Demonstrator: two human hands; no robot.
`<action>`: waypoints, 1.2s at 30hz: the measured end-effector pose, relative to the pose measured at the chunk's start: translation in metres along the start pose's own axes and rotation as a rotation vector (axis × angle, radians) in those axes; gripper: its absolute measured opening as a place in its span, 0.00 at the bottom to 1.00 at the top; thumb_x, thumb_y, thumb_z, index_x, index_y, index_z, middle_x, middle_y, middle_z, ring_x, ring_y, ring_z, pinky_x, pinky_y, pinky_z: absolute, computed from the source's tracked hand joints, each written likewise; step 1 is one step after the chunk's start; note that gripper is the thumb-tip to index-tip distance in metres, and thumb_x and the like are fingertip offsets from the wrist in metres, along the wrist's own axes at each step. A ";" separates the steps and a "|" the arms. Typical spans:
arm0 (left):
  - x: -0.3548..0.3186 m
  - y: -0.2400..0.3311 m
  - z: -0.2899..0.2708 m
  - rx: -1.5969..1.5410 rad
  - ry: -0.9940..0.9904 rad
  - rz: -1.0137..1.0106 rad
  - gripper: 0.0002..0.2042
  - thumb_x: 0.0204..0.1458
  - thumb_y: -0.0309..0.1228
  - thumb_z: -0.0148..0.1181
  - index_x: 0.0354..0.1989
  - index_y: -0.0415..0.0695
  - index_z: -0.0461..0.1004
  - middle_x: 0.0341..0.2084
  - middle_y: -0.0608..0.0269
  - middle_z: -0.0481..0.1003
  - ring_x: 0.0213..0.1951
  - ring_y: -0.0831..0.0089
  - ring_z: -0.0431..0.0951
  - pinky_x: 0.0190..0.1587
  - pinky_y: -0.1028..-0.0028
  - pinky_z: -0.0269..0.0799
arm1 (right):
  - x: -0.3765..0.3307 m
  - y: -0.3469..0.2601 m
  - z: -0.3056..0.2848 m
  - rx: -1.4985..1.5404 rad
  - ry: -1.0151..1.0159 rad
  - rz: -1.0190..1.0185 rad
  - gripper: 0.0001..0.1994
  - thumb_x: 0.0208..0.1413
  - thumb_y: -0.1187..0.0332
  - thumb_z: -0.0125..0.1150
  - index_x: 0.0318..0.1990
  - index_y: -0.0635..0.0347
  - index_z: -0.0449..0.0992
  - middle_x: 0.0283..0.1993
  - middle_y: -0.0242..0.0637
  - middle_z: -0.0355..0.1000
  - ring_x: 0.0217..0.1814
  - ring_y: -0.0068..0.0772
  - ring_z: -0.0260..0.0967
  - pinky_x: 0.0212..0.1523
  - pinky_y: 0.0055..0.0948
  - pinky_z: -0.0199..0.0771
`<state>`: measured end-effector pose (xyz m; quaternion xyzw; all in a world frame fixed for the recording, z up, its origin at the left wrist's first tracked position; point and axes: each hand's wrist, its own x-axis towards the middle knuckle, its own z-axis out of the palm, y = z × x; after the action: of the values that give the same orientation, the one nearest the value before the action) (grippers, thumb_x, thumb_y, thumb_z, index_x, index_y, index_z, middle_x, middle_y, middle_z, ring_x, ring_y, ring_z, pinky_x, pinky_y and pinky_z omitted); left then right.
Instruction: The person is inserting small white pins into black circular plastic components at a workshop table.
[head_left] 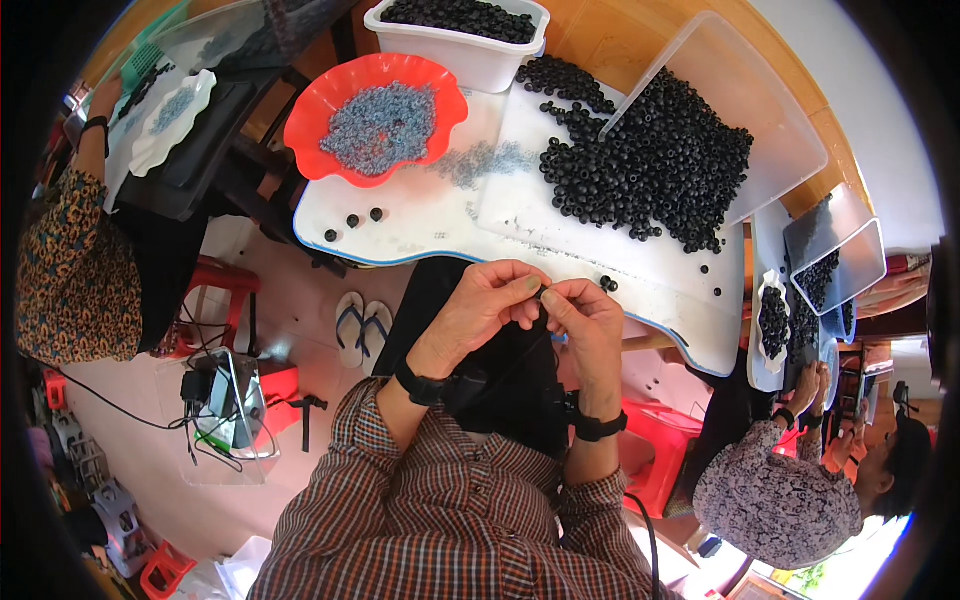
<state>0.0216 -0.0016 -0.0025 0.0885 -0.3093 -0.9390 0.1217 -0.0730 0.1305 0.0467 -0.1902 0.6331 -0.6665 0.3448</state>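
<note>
In front of my body, at the white table's near edge, my left hand (482, 308) and my right hand (588, 318) meet fingertip to fingertip. Both are closed in a pinch around a small black part (542, 292), which the fingers mostly cover. Across the white tabletop (400, 235) spreads a large heap of black ring-like parts (650, 160). A red scalloped bowl (300, 125) holds many small clear-bluish pieces (380, 128). Some of these pieces lie loose beside it. Just beyond my right fingers sit a few black parts (608, 284).
A white tub (455, 62) of black parts stands behind the bowl. A clear plastic bin (765, 140) lies tipped against the heap. Co-workers sit at the left (85, 270) and right (780, 495). Red stools (660, 455), sandals (362, 330) and cables (120, 412) are on the floor.
</note>
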 end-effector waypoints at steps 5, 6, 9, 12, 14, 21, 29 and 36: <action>-0.001 -0.002 0.003 0.017 0.080 0.008 0.09 0.59 0.27 0.56 0.43 0.35 0.75 0.30 0.61 0.77 0.28 0.77 0.77 0.32 0.78 0.76 | 0.005 0.005 0.002 0.003 0.038 0.007 0.06 0.54 0.71 0.65 0.35 0.63 0.77 0.27 0.28 0.73 0.25 0.14 0.65 0.27 0.14 0.63; 0.000 -0.002 0.002 0.015 0.076 0.007 0.09 0.59 0.27 0.56 0.43 0.35 0.75 0.30 0.61 0.77 0.28 0.77 0.77 0.32 0.78 0.76 | 0.006 0.003 0.003 0.001 0.041 0.005 0.06 0.54 0.71 0.65 0.35 0.63 0.77 0.27 0.28 0.73 0.25 0.14 0.65 0.27 0.14 0.63; 0.003 -0.004 -0.001 0.006 0.078 0.041 0.09 0.59 0.27 0.56 0.43 0.35 0.75 0.31 0.60 0.77 0.28 0.77 0.77 0.31 0.79 0.76 | 0.013 -0.002 0.004 -0.093 0.048 -0.004 0.05 0.54 0.71 0.64 0.35 0.63 0.77 0.26 0.28 0.73 0.25 0.14 0.65 0.26 0.14 0.62; 0.005 -0.006 -0.002 -0.046 0.104 0.024 0.09 0.58 0.27 0.57 0.44 0.35 0.75 0.31 0.59 0.78 0.27 0.78 0.77 0.30 0.79 0.77 | 0.031 0.005 -0.006 -0.179 0.243 -0.093 0.05 0.54 0.72 0.63 0.34 0.65 0.76 0.26 0.30 0.72 0.25 0.17 0.66 0.25 0.17 0.64; 0.006 -0.006 -0.002 -0.048 0.104 0.026 0.09 0.58 0.27 0.57 0.43 0.35 0.75 0.32 0.59 0.78 0.27 0.78 0.77 0.29 0.79 0.77 | 0.050 0.015 -0.022 -0.507 0.432 -0.347 0.05 0.54 0.74 0.62 0.34 0.66 0.75 0.27 0.33 0.72 0.25 0.20 0.67 0.25 0.22 0.66; 0.006 -0.004 -0.004 -0.071 0.116 0.031 0.09 0.58 0.27 0.57 0.43 0.34 0.75 0.32 0.58 0.78 0.26 0.78 0.77 0.28 0.79 0.76 | 0.081 0.011 -0.031 -0.975 0.490 -0.530 0.06 0.53 0.74 0.59 0.38 0.64 0.74 0.35 0.43 0.69 0.30 0.38 0.69 0.33 0.35 0.72; 0.005 -0.001 -0.005 -0.058 0.118 0.036 0.10 0.58 0.27 0.57 0.43 0.34 0.75 0.32 0.57 0.78 0.27 0.78 0.77 0.29 0.79 0.76 | 0.092 0.014 -0.030 -1.181 0.533 -0.439 0.09 0.54 0.71 0.59 0.42 0.62 0.72 0.39 0.45 0.69 0.34 0.46 0.71 0.34 0.42 0.72; 0.006 -0.002 -0.006 -0.063 0.118 0.028 0.09 0.58 0.27 0.57 0.43 0.34 0.75 0.32 0.57 0.78 0.27 0.78 0.77 0.29 0.79 0.76 | 0.096 0.013 -0.034 -1.140 0.568 -0.437 0.06 0.52 0.73 0.59 0.37 0.63 0.72 0.36 0.45 0.71 0.33 0.48 0.71 0.33 0.43 0.72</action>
<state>0.0168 -0.0053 -0.0093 0.1353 -0.2729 -0.9397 0.1553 -0.1598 0.0881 0.0121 -0.2835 0.8989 -0.3068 -0.1324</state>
